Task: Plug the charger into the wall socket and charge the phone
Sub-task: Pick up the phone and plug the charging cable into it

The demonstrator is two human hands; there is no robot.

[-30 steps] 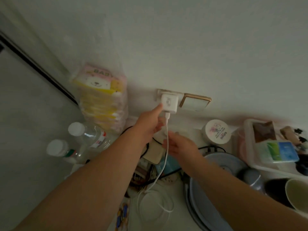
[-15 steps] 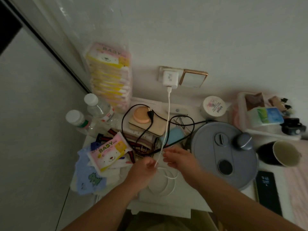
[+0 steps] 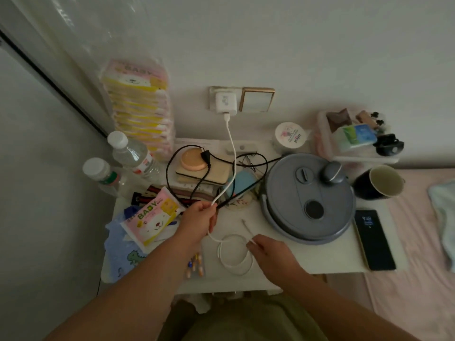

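Observation:
The white charger (image 3: pixel 225 102) sits plugged into the wall socket (image 3: pixel 212 94) above the small white table (image 3: pixel 320 259). Its white cable (image 3: pixel 231 153) hangs down to my left hand (image 3: pixel 199 221), which pinches it above the table. Below that the cable lies in a loose coil (image 3: pixel 234 254). My right hand (image 3: pixel 268 249) holds the cable near its free end, whose plug tip (image 3: pixel 244 222) points up over the table. The black phone (image 3: pixel 374 239) lies face up with its screen lit at the table's right edge, apart from both hands.
A round grey appliance (image 3: pixel 307 198) fills the table's right middle, a dark mug (image 3: pixel 379 183) behind the phone. Black cords (image 3: pixel 187 173), a stack with a peach disc, wipes packs (image 3: pixel 152 217), two bottles (image 3: pixel 130 153) and a tray (image 3: pixel 354 136) crowd the rest. Pink bedding lies right.
My left hand left the charger at the socket and came down along the cable. Both hands have since moved apart, the right one drawing the cable's end out of the coil.

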